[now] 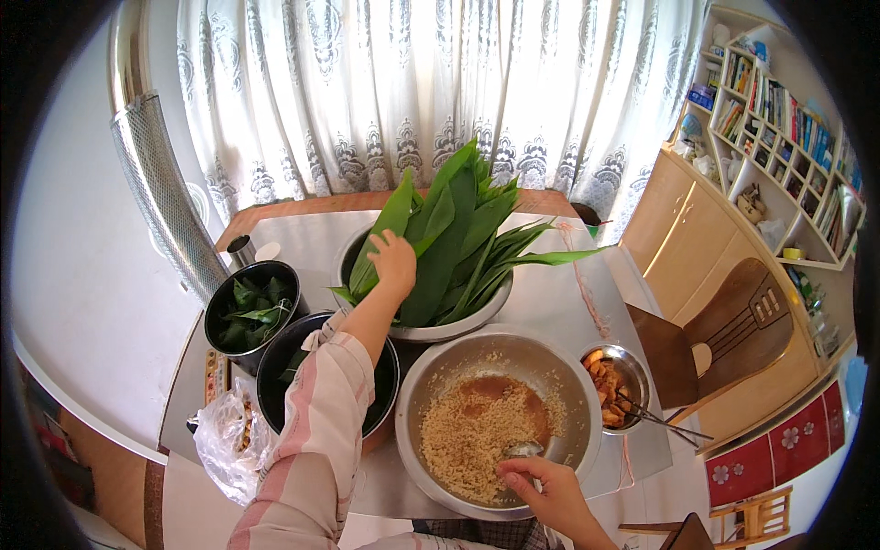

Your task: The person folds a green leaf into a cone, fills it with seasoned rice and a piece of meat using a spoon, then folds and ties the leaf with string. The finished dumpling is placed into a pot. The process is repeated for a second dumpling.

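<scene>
My left hand (394, 262) reaches over a metal basin (440, 335) of long green leaves (440, 254). Its fingers are spread at a broad leaf on the left side, and no grip on it shows. Below, my right hand (555, 496) is closed at the near rim of a wide steel bowl (412, 419). A metal spoon (524, 449) extends from its fingers into the bowl; its handle is mostly hidden by the hand. Wet, brownish grain that looks like rice (464, 430) covers the bowl's bottom, with reddish-brown liquid (498, 399) on its far side.
A dark pot (292, 275) holds leaf-wrapped bundles; my left forearm crosses another dark pot (268, 385). A plastic bag (230, 440) lies at left. Chopsticks (660, 419) stick out from a small bowl (639, 371) of orange-brown pieces. Pink string (584, 289) lies on the table at right.
</scene>
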`<state>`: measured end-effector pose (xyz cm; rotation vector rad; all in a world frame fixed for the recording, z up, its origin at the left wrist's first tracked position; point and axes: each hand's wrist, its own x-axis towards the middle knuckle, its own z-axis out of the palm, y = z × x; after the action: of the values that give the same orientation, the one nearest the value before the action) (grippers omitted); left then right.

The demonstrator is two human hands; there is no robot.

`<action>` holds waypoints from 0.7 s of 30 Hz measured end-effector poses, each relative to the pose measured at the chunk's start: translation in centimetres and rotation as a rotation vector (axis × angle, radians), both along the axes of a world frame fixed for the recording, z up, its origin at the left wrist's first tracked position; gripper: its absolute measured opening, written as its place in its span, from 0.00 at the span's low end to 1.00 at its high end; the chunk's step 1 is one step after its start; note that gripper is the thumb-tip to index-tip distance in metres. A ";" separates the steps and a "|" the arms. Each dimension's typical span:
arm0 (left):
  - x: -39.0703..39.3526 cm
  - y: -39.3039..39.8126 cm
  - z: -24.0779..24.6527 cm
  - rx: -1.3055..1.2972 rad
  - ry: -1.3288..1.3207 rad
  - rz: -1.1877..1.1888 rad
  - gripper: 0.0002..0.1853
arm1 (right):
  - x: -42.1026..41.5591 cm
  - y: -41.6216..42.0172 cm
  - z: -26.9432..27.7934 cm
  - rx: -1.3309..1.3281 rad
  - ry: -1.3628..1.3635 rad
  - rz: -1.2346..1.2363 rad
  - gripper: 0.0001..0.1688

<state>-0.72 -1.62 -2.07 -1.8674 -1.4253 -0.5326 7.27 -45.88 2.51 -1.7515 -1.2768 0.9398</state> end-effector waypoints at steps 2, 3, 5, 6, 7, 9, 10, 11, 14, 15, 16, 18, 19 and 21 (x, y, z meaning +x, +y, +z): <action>0.8 -0.3 -0.6 0.057 -0.072 -0.111 0.10 | 0.2 0.1 0.0 0.008 0.007 -0.018 0.11; 1.1 -0.4 -0.7 0.063 -0.088 -0.141 0.10 | 0.3 0.1 0.0 0.001 0.010 -0.027 0.11; 1.7 -0.8 -0.6 -0.184 0.063 -0.337 0.14 | 0.5 0.2 -0.1 0.006 -0.010 -0.031 0.11; 1.9 -1.0 -0.6 -0.235 0.117 -0.395 0.14 | 0.5 0.2 -0.1 0.007 -0.018 -0.031 0.11; 2.2 -1.2 -0.7 -0.234 0.189 -0.462 0.15 | 0.6 0.3 -0.2 0.016 -0.004 -0.034 0.11; 2.9 -1.7 -1.0 -0.419 0.152 -0.512 0.12 | 0.6 0.4 -0.4 0.033 0.021 -0.043 0.11; 3.4 -1.9 -1.3 -0.462 0.116 -0.492 0.12 | 0.6 0.4 -0.5 0.023 0.020 -0.044 0.11; 3.9 -1.9 -1.6 -0.546 0.098 -0.452 0.12 | 0.6 0.4 -0.5 0.015 0.017 -0.046 0.11; 5.4 -2.2 -2.8 -0.715 0.255 -0.203 0.19 | 0.6 0.3 -0.6 0.034 0.027 -0.062 0.11; 5.9 -2.1 -3.0 -0.798 0.243 -0.126 0.21 | 0.6 0.2 -0.5 0.028 0.040 -0.070 0.11; 5.9 -2.3 -3.4 -0.731 0.288 -0.105 0.18 | 0.6 0.2 -0.5 0.050 0.036 -0.067 0.11; 5.8 -2.5 -3.3 -0.737 0.335 -0.148 0.15 | 0.6 0.0 -0.3 0.039 0.043 -0.063 0.11; 5.6 -2.6 -3.0 -0.735 0.358 -0.164 0.14 | 0.6 0.0 -0.1 0.053 0.014 -0.060 0.10; 5.0 -3.2 -1.6 -0.607 0.130 -0.258 0.08 | 0.7 -0.3 0.1 0.041 -0.032 -0.056 0.10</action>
<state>4.24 -4.81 -3.65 -2.5339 -1.3605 -0.0861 7.93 -46.14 2.62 -1.7676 -1.2515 0.8512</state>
